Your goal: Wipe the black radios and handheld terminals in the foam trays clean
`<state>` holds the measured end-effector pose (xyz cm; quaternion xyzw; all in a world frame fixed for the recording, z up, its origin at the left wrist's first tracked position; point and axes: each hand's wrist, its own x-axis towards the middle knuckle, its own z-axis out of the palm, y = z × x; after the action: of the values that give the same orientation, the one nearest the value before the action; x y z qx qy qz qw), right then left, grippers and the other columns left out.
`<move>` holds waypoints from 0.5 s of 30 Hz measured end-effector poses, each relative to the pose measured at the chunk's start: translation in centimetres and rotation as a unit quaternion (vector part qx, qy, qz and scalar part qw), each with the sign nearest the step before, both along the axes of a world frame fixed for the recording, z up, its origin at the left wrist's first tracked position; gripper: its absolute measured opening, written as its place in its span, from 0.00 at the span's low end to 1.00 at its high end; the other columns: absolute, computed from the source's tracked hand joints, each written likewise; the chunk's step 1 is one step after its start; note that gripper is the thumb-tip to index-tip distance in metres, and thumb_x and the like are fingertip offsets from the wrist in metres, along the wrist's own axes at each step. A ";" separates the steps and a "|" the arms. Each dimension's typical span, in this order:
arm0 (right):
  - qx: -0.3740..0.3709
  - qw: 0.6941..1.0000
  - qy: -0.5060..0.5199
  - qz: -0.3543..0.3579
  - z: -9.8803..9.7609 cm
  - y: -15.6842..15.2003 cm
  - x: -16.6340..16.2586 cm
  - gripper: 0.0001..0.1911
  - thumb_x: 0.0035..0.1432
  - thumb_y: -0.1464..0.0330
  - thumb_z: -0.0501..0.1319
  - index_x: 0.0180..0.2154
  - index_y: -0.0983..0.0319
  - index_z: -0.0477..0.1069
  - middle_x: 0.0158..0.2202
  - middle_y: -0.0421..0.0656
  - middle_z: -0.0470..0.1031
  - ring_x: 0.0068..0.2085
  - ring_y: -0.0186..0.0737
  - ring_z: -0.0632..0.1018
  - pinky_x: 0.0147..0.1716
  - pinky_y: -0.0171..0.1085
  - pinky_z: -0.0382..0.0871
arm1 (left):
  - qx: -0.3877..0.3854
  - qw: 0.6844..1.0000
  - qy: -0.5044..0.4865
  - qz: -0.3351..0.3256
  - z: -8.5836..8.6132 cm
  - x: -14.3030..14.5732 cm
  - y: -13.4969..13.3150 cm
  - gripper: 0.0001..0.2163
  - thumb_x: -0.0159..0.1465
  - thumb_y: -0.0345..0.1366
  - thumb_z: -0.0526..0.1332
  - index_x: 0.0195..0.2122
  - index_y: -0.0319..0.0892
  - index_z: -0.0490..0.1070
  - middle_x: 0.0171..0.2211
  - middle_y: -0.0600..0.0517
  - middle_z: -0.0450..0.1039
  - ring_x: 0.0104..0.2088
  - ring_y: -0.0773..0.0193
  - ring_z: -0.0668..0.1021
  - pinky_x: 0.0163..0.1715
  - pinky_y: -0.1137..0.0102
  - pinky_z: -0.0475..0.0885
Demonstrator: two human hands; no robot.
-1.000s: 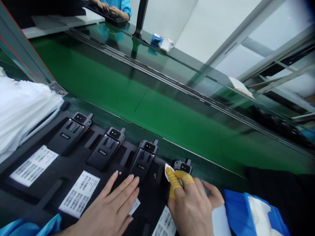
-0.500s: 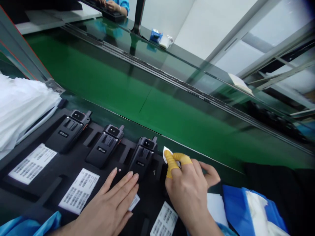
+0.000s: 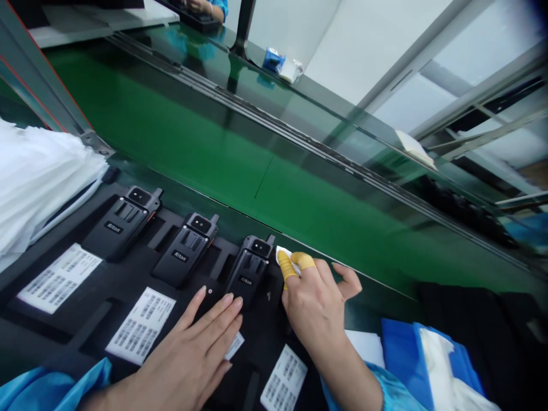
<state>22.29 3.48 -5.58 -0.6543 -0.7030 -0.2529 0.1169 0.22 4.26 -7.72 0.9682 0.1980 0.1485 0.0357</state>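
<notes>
A black tray point(image 3: 85, 319) holds three visible black "Riton" handsets: the left handset point(image 3: 122, 221), the middle handset point(image 3: 187, 249) and the right handset point(image 3: 249, 270). My left hand point(image 3: 192, 354) lies flat and open on the tray, fingertips beside the right handset's lower end. My right hand point(image 3: 312, 299) wears yellow finger cots and pinches a small white cloth point(image 3: 281, 255) at the tray's far edge, just right of the right handset's top. A fourth handset under that hand is hidden.
White barcode labels point(image 3: 140, 325) lie in the tray. A stack of white sheets point(image 3: 38, 182) sits at left. A green conveyor belt point(image 3: 240, 165) runs behind. Blue and white cloth point(image 3: 432, 359) lies at right. Another person's hands point(image 3: 201, 7) work at the far top.
My right hand slid up and left with the cloth, covering the fourth handset that showed a second ago. My left hand stayed flat on the tray.
</notes>
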 end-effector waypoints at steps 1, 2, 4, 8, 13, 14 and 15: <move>0.001 1.000 0.000 -0.008 0.1 -0.1 0.1 0.15 0.50 0.81 0.52 0.18 0.60 0.65 0.23 0.38 0.63 0.32 0.36 0.63 0.48 0.44 0.48 | 0.006 1.000 0.002 0.000 0.0 0.0 0.0 0.20 0.63 0.33 0.53 0.56 0.38 0.64 0.59 0.46 0.64 0.60 0.58 0.64 0.64 0.56 0.37; 0.003 1.000 -0.002 -0.013 0.1 0.0 0.1 0.14 0.50 0.81 0.53 0.19 0.60 0.66 0.24 0.38 0.64 0.33 0.36 0.63 0.48 0.44 0.48 | 0.011 1.000 0.006 0.001 0.0 0.0 -0.1 0.20 0.63 0.33 0.53 0.56 0.38 0.64 0.59 0.46 0.64 0.60 0.58 0.64 0.64 0.56 0.35; 0.008 1.000 -0.010 -0.014 0.3 0.1 -0.1 0.13 0.50 0.80 0.54 0.21 0.60 0.68 0.25 0.39 0.66 0.33 0.36 0.63 0.48 0.45 0.48 | 0.018 1.000 0.012 0.003 0.0 0.0 -0.1 0.20 0.62 0.33 0.53 0.56 0.38 0.65 0.59 0.45 0.65 0.60 0.57 0.64 0.64 0.55 0.33; 0.007 1.000 -0.005 -0.018 0.6 0.5 -0.3 0.13 0.49 0.80 0.53 0.20 0.60 0.67 0.23 0.38 0.63 0.32 0.37 0.64 0.47 0.45 0.49 | 0.022 1.000 0.009 0.001 0.1 0.0 -0.1 0.20 0.62 0.32 0.53 0.56 0.38 0.65 0.59 0.46 0.65 0.60 0.58 0.65 0.64 0.55 0.36; -0.014 0.999 0.009 -0.030 0.9 -1.4 0.3 0.12 0.48 0.79 0.52 0.24 0.59 0.69 0.24 0.39 0.65 0.31 0.38 0.64 0.43 0.43 0.54 | 0.016 1.000 0.010 -0.001 0.2 0.0 0.1 0.20 0.62 0.32 0.53 0.56 0.38 0.64 0.59 0.46 0.63 0.61 0.58 0.63 0.64 0.55 0.41; -0.020 0.999 0.013 -0.029 1.0 -2.2 0.4 0.11 0.48 0.79 0.52 0.24 0.59 0.68 0.25 0.40 0.65 0.31 0.38 0.65 0.43 0.42 0.54 | 0.015 1.000 0.011 -0.001 0.2 0.0 0.1 0.20 0.63 0.32 0.53 0.56 0.38 0.64 0.60 0.47 0.63 0.61 0.58 0.63 0.64 0.55 0.40; -0.022 0.999 0.020 -0.027 0.9 -3.1 0.5 0.11 0.48 0.79 0.52 0.22 0.59 0.67 0.26 0.41 0.66 0.32 0.39 0.65 0.42 0.42 0.55 | 0.011 1.000 0.013 -0.001 0.2 -0.1 0.1 0.20 0.63 0.33 0.53 0.57 0.38 0.64 0.60 0.47 0.63 0.61 0.58 0.63 0.64 0.55 0.39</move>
<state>22.83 0.40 -4.64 -0.6802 -0.6883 -0.2273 0.1093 0.16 4.34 -7.51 0.9707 0.1956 0.1378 0.0225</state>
